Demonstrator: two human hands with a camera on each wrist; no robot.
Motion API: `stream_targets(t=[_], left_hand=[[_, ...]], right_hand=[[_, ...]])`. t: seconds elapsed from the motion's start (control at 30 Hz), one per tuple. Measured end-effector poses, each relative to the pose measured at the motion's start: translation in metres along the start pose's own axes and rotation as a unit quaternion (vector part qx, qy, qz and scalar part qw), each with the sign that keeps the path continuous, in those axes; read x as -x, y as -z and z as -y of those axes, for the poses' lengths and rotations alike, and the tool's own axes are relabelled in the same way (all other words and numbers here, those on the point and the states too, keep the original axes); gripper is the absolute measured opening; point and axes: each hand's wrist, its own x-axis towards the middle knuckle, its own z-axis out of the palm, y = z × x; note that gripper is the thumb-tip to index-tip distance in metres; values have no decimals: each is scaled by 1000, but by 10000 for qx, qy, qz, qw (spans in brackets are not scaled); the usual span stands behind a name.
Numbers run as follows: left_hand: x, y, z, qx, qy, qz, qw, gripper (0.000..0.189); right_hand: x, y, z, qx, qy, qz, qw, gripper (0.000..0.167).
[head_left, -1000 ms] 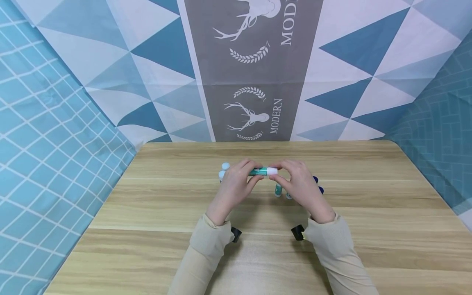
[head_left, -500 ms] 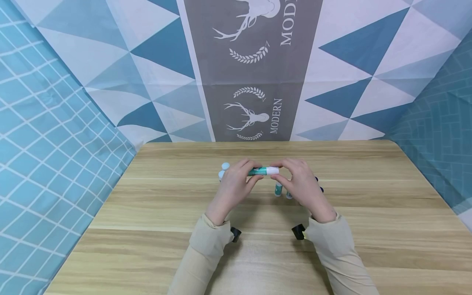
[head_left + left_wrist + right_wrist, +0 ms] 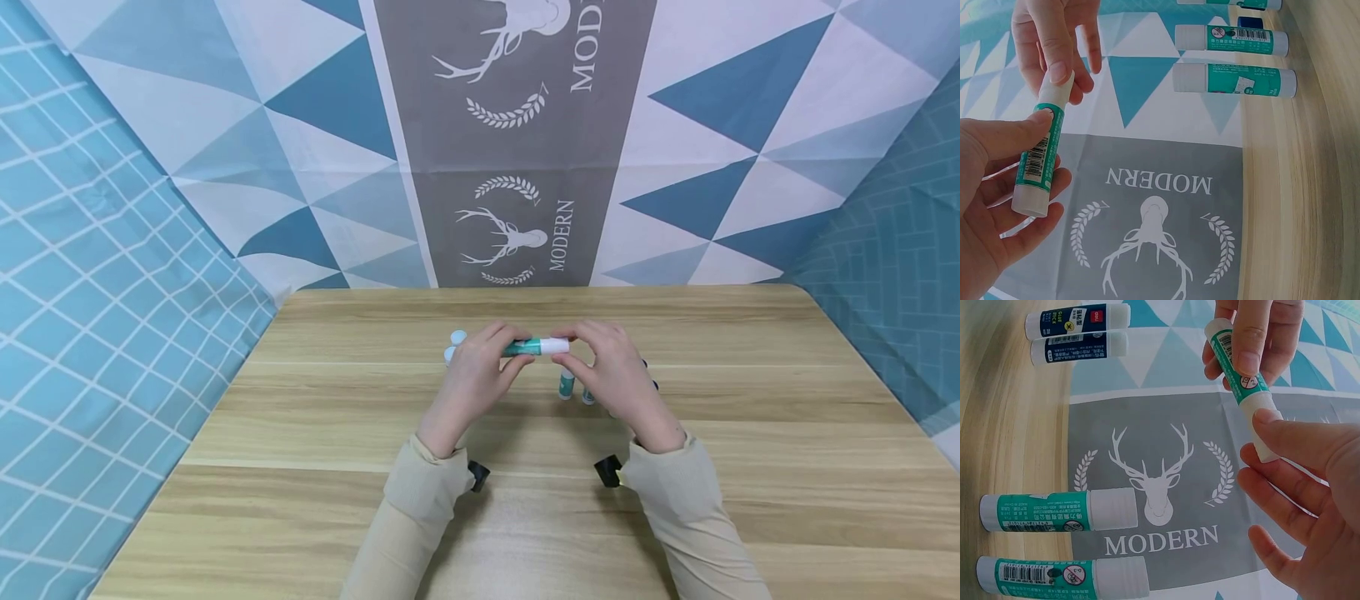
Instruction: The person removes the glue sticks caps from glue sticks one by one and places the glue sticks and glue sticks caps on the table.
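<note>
A green-and-white glue stick (image 3: 528, 347) is held level between both hands above the table. My left hand (image 3: 474, 371) grips its green-labelled body, thumb on the label beside the barcode in the left wrist view. At the other end, my right hand (image 3: 613, 371) pinches the white cap (image 3: 1265, 434) between thumb and fingers. Below the right hand, two more green glue sticks (image 3: 566, 386) stand upright on the table with white caps. Part of each is hidden by the hand in the head view.
Two navy glue sticks (image 3: 1077, 322) with whitish caps stand behind my left hand. Dark blue tops (image 3: 655, 386) peek out beyond my right hand. Black wrist mounts (image 3: 607, 471) hang beneath the sleeves. A patterned cloth (image 3: 517, 150) rises behind the wooden table (image 3: 300, 433).
My right hand has shifted very slightly right with the cap, and a little more white shows between the hands. The left hand has barely moved. The standing glue sticks are unchanged.
</note>
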Motion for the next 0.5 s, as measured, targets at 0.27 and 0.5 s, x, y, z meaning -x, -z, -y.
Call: stream_targets(t=[0.27,0.5], left_hand=[[1,0,2,-60,68,-1,10000,22],[1,1,2,-46,143,31,9999,23]], right_hand=[[1,0,-1,24,-66,64,10000,26],[0,2,-2,-67,-120,77,9999,26]])
